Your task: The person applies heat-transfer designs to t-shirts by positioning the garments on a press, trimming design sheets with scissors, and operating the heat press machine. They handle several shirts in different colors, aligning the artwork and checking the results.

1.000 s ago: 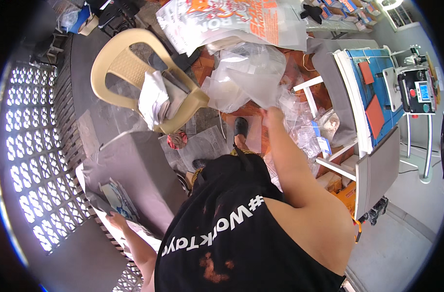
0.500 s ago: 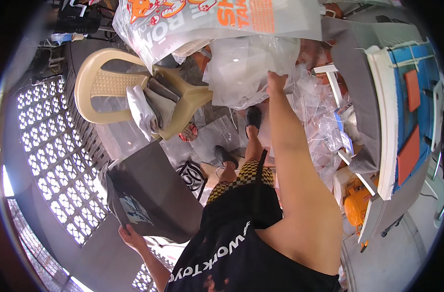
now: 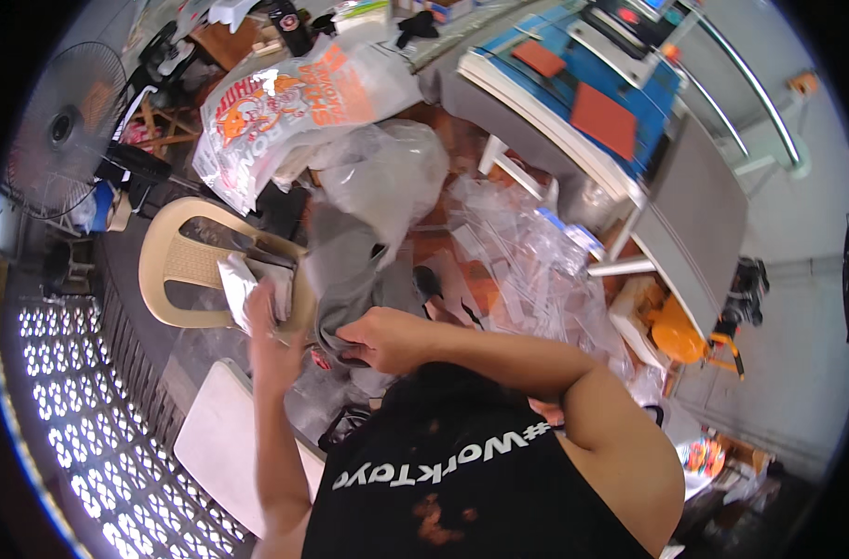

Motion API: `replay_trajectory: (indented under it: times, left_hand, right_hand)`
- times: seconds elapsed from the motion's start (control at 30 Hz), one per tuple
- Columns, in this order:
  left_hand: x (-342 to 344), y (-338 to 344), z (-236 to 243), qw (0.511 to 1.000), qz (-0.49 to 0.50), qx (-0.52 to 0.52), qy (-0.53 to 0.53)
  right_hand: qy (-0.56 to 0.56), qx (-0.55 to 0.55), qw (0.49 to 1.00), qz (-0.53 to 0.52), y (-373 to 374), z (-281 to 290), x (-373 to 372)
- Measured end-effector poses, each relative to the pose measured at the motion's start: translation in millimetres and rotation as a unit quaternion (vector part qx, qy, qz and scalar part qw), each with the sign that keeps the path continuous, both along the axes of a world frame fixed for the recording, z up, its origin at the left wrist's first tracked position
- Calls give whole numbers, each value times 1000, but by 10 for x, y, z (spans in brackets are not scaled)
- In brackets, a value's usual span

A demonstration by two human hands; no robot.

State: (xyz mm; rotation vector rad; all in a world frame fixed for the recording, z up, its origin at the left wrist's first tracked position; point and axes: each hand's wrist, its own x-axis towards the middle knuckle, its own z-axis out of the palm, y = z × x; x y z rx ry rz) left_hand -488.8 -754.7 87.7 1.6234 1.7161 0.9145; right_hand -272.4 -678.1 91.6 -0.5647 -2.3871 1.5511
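Note:
My right hand (image 3: 385,341) is closed on the edge of a grey cloth (image 3: 345,265), which looks like a garment and hangs in front of me. The cloth's upper part lies against a large clear plastic bag (image 3: 382,177), and I cannot tell whether any of it is inside. My left hand (image 3: 273,326) is smeared by motion beside the cream plastic chair (image 3: 159,270). Folded white and grey garments (image 3: 243,289) rest on the chair's seat, partly behind that hand. Whether my left fingers hold anything does not show.
A white table (image 3: 221,424) stands at lower left, a fan (image 3: 66,130) at far left. Behind the clear bag is a printed plastic bag (image 3: 294,112). Loose clear plastic sleeves (image 3: 527,279) litter the floor. At right, a blue-topped table (image 3: 536,88) bears red-brown pads; an orange tool (image 3: 678,331) sits below.
The grey garment has left the white table and hangs from my right hand, which has drawn back from the clear bag. My left hand has moved forward to the chair. The view has turned rightward.

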Motion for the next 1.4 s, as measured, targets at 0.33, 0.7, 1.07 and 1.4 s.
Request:
replay_trajectory:
  times: [0.33, 0.7, 1.07, 1.4]
  left_hand:
    - [1859, 960, 221, 789, -603, 50, -103]
    - [3502, 1445, 198, 718, -689, -15, 95]
    - [4791, 3235, 1478, 801, -530, 278, -21]
    - [7570, 6030, 1236, 945, -206, 127, 220]
  right_hand:
    - [-121, 244, 909, -316, -1129, 1578, 2590]
    - [-212, 493, 463, -706, -1828, 1860, 4141]
    - [-107, 244, 360, -894, -1639, 1273, 7095]
    - [-381, 155, 476, -777, 1833, 1206, 9544]
